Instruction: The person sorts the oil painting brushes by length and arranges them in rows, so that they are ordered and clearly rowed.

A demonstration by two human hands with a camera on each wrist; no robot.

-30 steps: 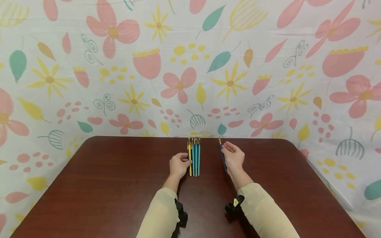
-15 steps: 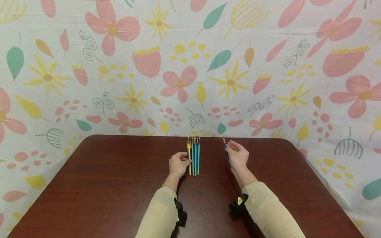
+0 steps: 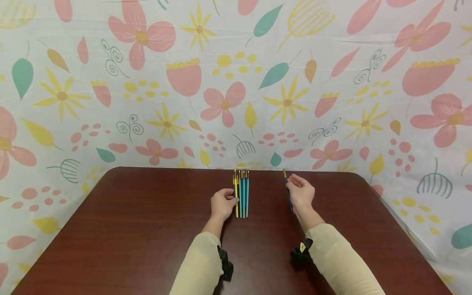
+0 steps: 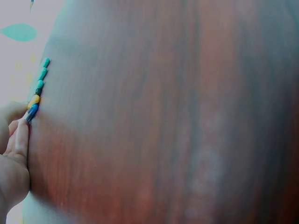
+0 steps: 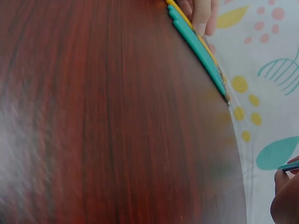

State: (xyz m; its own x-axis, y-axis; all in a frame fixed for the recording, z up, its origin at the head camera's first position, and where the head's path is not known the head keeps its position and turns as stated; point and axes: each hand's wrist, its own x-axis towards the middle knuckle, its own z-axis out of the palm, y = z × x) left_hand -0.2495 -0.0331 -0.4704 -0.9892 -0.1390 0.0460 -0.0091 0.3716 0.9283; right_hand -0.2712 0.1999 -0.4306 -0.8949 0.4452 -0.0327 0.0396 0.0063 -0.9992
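Note:
In the head view, a row of paintbrushes (image 3: 243, 196) lies side by side at the table's far edge, with yellow and teal handles and bristles pointing away. My left hand (image 3: 222, 204) is at the row's left side, its thumb across the yellow paintbrush (image 3: 236, 209) and its fingers beside a dark blue one. The left wrist view shows the blue paintbrush's end (image 4: 32, 112) by those fingertips. To the right, my right hand (image 3: 301, 192) pinches a blue paintbrush (image 3: 289, 196), tilted slightly, bristles away from me. The right wrist view catches only part of this hand (image 5: 286, 200).
A dark brown wooden table (image 3: 147, 237) lies under both arms. Behind it hangs a white cloth (image 3: 236, 49) printed with flowers and leaves. Black wrist cameras (image 3: 225, 266) sit on the cream sleeves.
My right hand has moved to the right with the blue paintbrush, away from the row. The left hand has stayed at the row's left side.

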